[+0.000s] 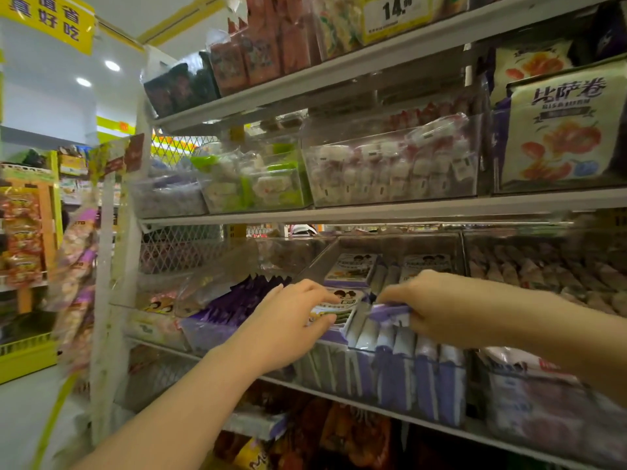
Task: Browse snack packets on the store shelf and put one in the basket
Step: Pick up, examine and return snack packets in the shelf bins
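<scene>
**A:** Anything grabbed yet, or just rummaging?

**B:** Rummaging. Reaching with both hands into the clear bin (424, 359) at about 5 o'clock of the view. Pinching a cartoon-face packet (334, 308) between thumb and forefinger of the left hand (288, 320). Clamping the purple top edge of a purple-topped packet (390, 310) with the curled fingers of the right hand (441, 307), right at 3 o'clock of the first one.

**A:** Both packets inside the bin, then?

**B:** Yep, sitting in among a tight row of matching white-and-purple snack packets (424, 371), most standing upright.

**A:** And around that?

**B:** Dark purple sachets (237, 303) just at 9 o'clock of the left hand. White-and-red sweets tub (390, 167) one shelf up at 12. Pizza-roll bags (556, 130) with tomato art at 2 o'clock. Yellow 14.90 price tag (397, 10) way up top, near 12. Too blurry at far 9 o'clock to call anything beyond orange wrappers.
</scene>
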The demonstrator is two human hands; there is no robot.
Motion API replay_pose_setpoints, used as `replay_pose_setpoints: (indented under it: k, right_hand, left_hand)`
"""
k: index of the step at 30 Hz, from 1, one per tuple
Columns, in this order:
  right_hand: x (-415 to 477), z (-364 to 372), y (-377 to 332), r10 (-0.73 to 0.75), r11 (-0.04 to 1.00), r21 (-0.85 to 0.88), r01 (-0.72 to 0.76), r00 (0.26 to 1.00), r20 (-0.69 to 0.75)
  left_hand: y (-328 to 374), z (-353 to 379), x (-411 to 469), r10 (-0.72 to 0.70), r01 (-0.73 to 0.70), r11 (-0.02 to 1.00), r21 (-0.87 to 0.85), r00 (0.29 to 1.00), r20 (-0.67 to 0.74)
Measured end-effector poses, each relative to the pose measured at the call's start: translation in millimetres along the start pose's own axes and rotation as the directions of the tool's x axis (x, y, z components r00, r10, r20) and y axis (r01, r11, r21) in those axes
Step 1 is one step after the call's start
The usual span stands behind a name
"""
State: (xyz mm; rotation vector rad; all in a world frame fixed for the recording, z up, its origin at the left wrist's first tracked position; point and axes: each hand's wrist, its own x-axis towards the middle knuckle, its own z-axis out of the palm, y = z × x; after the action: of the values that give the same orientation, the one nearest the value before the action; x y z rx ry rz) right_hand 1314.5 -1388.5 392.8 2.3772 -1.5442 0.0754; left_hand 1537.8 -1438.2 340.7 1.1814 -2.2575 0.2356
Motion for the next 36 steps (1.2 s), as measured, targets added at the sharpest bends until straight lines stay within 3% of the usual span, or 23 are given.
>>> replay_pose_setpoints:
  k: [5,7,9,10,12,14,18,22,26,30,32,36]
  right_hand:
    - [-7,-10,-5,-0.079,0.992,0.073,0.1,0.965,-0.249]
    - [-10,-7,-14,-0.197,0.962,0.073,0.264,0.851,-0.487]
    - [-12,-2,-28,-0.303,0.904,0.033,0.425,0.695,-0.653]
    - [-10,1,-32,-0.327,0.882,0.033,0.47,0.66,-0.676]
    - [-7,9,-36,-0.313,0.86,0.12,0.496,0.699,-0.643]
    - [-6,13,-40,-0.222,0.833,0.298,0.465,0.776,-0.59]
    - [-3,20,-54,0.087,0.616,0.686,0.387,0.832,-0.548]
    - [2,29,-66,0.074,0.367,0.849,0.381,0.897,-0.435]
    - [6,35,-67,0.12,0.339,0.893,0.295,0.928,-0.352]
    - [8,38,-64,0.117,0.347,0.891,0.292,0.929,-0.35]
    - [7,41,-64,0.116,0.298,0.9,0.319,0.923,-0.366]
    - [7,45,-65,0.066,0.17,0.92,0.352,0.928,-0.367]
  left_hand:
    - [18,-8,-9,-0.08,0.043,0.965,-0.26,0.988,-0.132]
    - [27,-13,-9,-0.179,0.08,0.876,-0.476,0.97,-0.166]
    - [34,-18,-10,-0.284,0.124,0.664,-0.738,0.954,-0.096]
    - [36,-20,-11,-0.323,0.147,0.52,-0.841,0.946,-0.034]
    - [36,-24,-18,-0.357,0.148,0.281,-0.948,0.933,0.039]
    - [31,-25,-27,-0.369,0.128,0.182,-0.975,0.928,0.053]
    - [22,-23,-42,-0.404,0.052,0.162,-0.985,0.914,-0.018]
    - [20,-20,-51,-0.452,0.041,0.158,-0.987,0.891,-0.036]
    - [17,-17,-58,-0.408,0.094,0.255,-0.962,0.913,-0.019]
    - [19,-22,-68,-0.335,0.145,0.177,-0.974,0.939,0.079]
    - [20,-27,-73,-0.252,0.171,0.162,-0.972,0.959,0.127]
    - [17,-34,-79,-0.194,0.193,0.285,-0.939,0.971,0.141]
